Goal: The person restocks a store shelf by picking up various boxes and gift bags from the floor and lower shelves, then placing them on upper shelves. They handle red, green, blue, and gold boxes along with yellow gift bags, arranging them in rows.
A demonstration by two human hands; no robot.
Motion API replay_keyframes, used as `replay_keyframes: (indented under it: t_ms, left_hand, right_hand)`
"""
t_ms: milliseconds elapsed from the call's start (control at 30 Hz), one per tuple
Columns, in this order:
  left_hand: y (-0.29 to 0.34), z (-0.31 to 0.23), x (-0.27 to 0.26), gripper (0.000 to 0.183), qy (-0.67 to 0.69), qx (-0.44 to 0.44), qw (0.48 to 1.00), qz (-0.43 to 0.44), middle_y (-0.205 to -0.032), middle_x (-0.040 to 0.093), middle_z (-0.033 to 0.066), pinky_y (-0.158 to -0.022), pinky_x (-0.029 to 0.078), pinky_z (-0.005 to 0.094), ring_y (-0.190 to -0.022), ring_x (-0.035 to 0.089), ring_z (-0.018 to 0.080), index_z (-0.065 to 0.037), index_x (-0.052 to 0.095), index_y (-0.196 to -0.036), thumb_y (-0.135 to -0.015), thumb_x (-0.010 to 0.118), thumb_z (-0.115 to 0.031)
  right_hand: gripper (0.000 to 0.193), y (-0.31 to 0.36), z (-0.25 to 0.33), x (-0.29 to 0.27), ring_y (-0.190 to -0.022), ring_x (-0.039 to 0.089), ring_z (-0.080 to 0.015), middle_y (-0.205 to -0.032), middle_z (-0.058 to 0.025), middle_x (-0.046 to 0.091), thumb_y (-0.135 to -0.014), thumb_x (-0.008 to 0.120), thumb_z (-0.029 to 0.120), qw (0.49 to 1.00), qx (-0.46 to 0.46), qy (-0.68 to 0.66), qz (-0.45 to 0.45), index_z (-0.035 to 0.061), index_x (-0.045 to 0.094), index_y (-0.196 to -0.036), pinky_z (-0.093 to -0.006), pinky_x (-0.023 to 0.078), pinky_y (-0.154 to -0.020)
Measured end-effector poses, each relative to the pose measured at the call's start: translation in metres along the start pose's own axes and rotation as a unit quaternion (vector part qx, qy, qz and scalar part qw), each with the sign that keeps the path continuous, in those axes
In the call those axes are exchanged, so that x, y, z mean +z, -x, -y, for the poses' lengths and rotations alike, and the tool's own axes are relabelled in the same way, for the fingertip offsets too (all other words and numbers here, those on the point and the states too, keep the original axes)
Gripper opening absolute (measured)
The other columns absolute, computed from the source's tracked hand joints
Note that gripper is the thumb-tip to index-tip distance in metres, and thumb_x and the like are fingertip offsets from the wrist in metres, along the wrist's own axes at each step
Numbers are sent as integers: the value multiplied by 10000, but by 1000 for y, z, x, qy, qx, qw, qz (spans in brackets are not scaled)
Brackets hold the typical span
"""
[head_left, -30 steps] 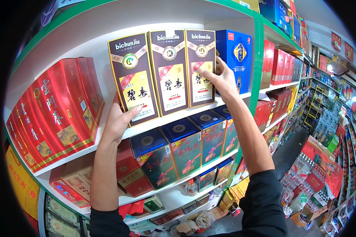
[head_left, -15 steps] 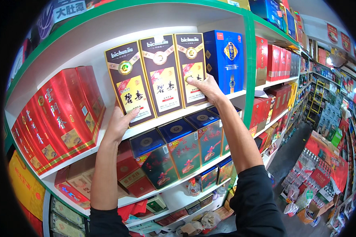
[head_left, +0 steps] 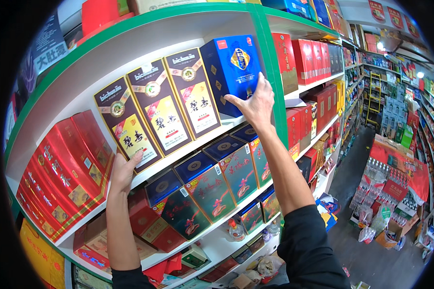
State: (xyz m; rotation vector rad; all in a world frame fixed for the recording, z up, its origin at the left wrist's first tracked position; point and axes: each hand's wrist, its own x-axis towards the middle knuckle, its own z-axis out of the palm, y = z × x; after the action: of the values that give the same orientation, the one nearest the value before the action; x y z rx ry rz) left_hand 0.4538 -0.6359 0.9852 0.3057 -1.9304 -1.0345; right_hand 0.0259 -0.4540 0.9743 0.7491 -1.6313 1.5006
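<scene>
Three tall dark brown gift boxes with yellow lower panels stand side by side on a white shelf (head_left: 178, 147): a left one (head_left: 131, 126), a middle one (head_left: 154, 108) and a right one (head_left: 193, 86). My left hand (head_left: 124, 169) holds the lower left corner of the left box, thumb on its front, other fingers hidden along its side. A blue gift box (head_left: 234, 60) stands to the right of the three. Around its lower front is my right hand (head_left: 256, 103), thumb at the left edge and fingers at the right edge.
Red boxes (head_left: 65, 168) fill the shelf on the left. Green boxes with blue tops (head_left: 207, 192) line the shelf below. A green-edged upright (head_left: 271, 62) stands right of the blue box. Beyond lie an aisle floor (head_left: 340, 192) and stacked goods (head_left: 386, 178).
My right hand has left the right brown box and moved to the blue box. My left hand stays on the left brown box. The view has shifted, and the shelf sits farther left.
</scene>
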Motion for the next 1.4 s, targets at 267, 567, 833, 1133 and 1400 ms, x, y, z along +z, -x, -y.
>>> replay_keyframes:
  t_ms: [267,567,833,1133,1400]
  left_hand:
    - [3,-5,0,635,-20,-7,1000,-8,-1452,740,143,-1165,560,389,-1301,717,220,43,548,-1584,-1087,827,-238]
    - [3,5,-12,548,-34,8,999,19,-1472,737,139,-1175,545,398,-1327,700,220,59,563,-1559,-1145,779,-226]
    - [4,3,-12,571,-55,-9,998,11,-1497,720,136,-1193,528,400,-1339,685,217,53,550,-1575,-1145,779,-244]
    - [7,-1,-6,570,-59,-17,998,-10,-1490,717,130,-1188,525,394,-1338,680,210,51,557,-1574,-1147,772,-259]
    - [-1,-2,8,510,-179,34,982,42,-1375,791,141,-1142,540,380,-1267,726,237,85,690,-1449,-1140,766,-314]
  right_hand:
    - [1601,-10,-7,9,-1627,347,-585,-1734,-387,339,-604,1034,729,993,73,-7,94,135,216,-1846,-737,296,-1314]
    - [1468,-5,-11,12,-1571,356,-558,-1705,-356,350,-615,1045,637,996,83,-12,43,173,342,-1817,-736,345,-1261]
    - [1359,14,-19,25,-1585,353,-524,-1689,-342,382,-683,1034,610,998,46,-2,-33,75,396,-1758,-699,303,-1291]
    - [794,45,23,11,-1401,618,-455,-1437,-297,700,-955,940,402,963,-163,-213,-41,-68,644,-1522,-549,515,-1189]
    - [884,76,46,11,-1470,532,-458,-1566,-269,587,-917,974,437,981,-162,-110,-12,-16,605,-1580,-571,444,-1234]
